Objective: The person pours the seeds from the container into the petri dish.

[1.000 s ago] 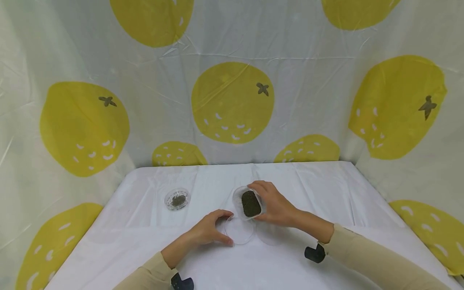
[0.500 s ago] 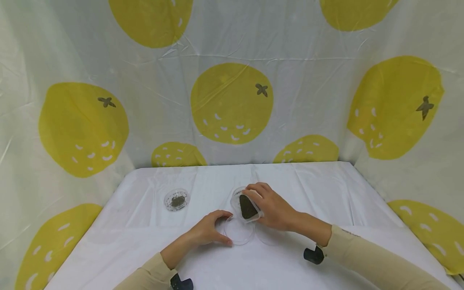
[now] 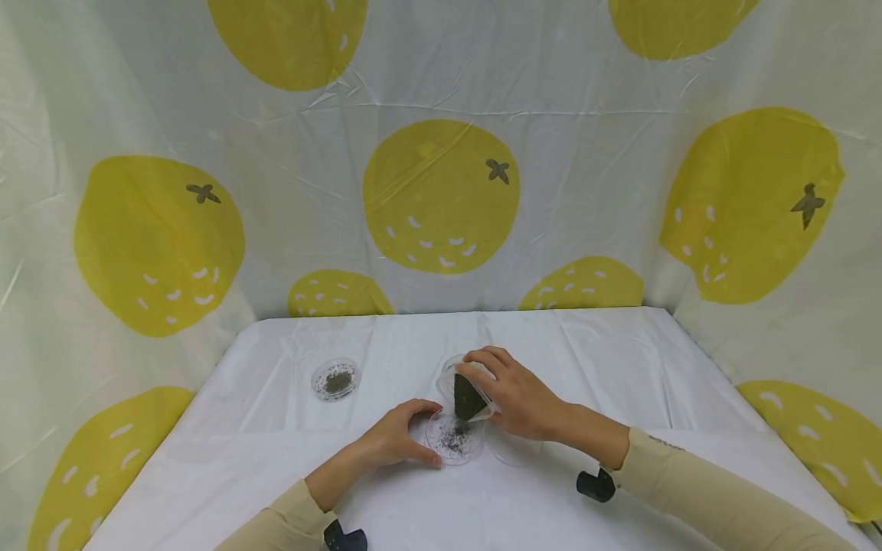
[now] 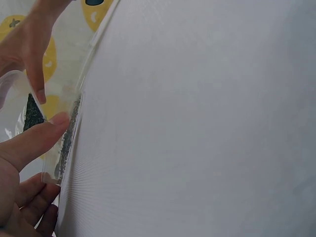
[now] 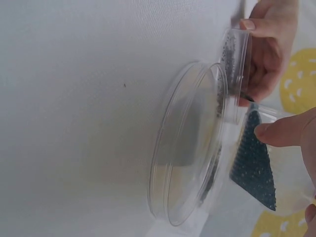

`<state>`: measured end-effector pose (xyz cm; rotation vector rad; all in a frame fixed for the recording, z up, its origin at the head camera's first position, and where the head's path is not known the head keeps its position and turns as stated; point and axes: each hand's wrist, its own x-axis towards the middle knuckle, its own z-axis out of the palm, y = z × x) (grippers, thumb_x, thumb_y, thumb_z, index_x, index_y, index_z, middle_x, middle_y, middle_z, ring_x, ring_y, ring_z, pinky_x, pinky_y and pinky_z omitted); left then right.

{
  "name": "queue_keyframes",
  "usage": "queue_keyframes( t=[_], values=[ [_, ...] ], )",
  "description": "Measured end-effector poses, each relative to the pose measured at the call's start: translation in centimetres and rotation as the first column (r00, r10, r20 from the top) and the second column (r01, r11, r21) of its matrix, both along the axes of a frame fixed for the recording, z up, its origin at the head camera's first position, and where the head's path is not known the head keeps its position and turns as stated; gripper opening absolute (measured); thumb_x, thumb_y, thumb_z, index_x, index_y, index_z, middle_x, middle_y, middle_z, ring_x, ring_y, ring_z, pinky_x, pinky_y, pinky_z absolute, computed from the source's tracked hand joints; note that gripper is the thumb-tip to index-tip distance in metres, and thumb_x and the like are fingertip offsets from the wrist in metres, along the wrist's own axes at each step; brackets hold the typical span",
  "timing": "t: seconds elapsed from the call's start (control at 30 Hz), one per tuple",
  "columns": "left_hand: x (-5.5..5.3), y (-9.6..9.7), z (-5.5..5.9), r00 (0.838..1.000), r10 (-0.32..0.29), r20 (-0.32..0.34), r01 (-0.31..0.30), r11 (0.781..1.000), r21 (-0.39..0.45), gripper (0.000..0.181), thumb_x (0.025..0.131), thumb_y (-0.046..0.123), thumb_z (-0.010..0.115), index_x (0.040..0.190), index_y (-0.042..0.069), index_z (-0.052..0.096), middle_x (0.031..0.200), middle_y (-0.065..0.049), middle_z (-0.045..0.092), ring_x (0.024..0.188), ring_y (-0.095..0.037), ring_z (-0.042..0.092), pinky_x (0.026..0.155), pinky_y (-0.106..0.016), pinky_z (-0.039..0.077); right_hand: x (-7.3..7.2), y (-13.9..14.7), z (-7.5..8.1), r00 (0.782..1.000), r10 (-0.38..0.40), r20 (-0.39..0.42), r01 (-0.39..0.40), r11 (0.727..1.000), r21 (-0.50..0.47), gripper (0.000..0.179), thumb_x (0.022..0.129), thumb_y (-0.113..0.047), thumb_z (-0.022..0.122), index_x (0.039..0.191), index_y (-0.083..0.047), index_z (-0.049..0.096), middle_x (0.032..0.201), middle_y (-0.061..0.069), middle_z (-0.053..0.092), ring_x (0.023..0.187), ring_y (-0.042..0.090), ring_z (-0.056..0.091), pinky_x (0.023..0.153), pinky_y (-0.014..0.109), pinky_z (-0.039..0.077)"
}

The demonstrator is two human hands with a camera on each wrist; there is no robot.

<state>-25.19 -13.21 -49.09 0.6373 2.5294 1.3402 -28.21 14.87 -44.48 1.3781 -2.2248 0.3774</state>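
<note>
My left hand [image 3: 396, 436] holds a clear petri dish [image 3: 472, 457] by its rim, thumb at the near side and fingers at the far side. Dark granules lie scattered in that dish. My right hand [image 3: 520, 394] grips a clear plastic tub [image 5: 292, 170], tilted low over the dish. Dark granules [image 3: 468, 398] are banked against the tub's lower side, and some spill from its lip into the dish. In the right wrist view, my right fingertip presses the tub's wall, and an upright-walled clear dish [image 5: 170, 197] stands nearest the camera.
Another petri dish [image 3: 316, 389] with a dark granule heap stands at the left. Behind the tub is a further dish [image 3: 445, 367], partly hidden. White cloth [image 3: 592, 352] covers the table, and a lemon-printed curtain [image 3: 441, 84] hangs behind and at both sides.
My right hand has tilted the tub further over the dish that my left hand holds. Dark granules now lie in that dish, which looked bare before. My left hand has stayed put.
</note>
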Motion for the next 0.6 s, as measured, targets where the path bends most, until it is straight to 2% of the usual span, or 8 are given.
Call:
queue_keyframes(
  t=[0.27, 0.6],
  values=[
    [0.09, -0.01, -0.08, 1.0, 0.003, 0.009, -0.003, 1.0, 0.013, 0.08, 0.067, 0.02, 0.099, 0.138, 0.01, 0.062, 0.138, -0.002, 0.059, 0.137, -0.034, 0.046, 0.116, -0.056, 0.031, -0.19, -0.05, -0.23, 0.999, -0.008, -0.031, 0.008, 1.0, 0.007, 0.104, 0.058, -0.003, 0.099, 0.148, -0.009, 0.047, 0.144, 0.013, 0.048, 0.131, 0.033, 0.045, 0.104, 0.043, 0.048],
    [0.01, 0.1, 0.0, 1.0, 0.003, 0.017, -0.003, 1.0, 0.02, 0.08, 0.068, 0.018, 0.099, 0.139, 0.01, 0.062, 0.137, -0.002, 0.06, 0.137, -0.034, 0.046, 0.116, -0.055, 0.031, -0.08, -0.07, 0.29, 0.998, -0.008, -0.056, 0.01, 1.0, 0.03, 0.105, 0.057, -0.005, 0.101, 0.148, -0.008, 0.048, 0.143, 0.014, 0.048, 0.13, 0.033, 0.045, 0.106, 0.042, 0.047]
  ],
)
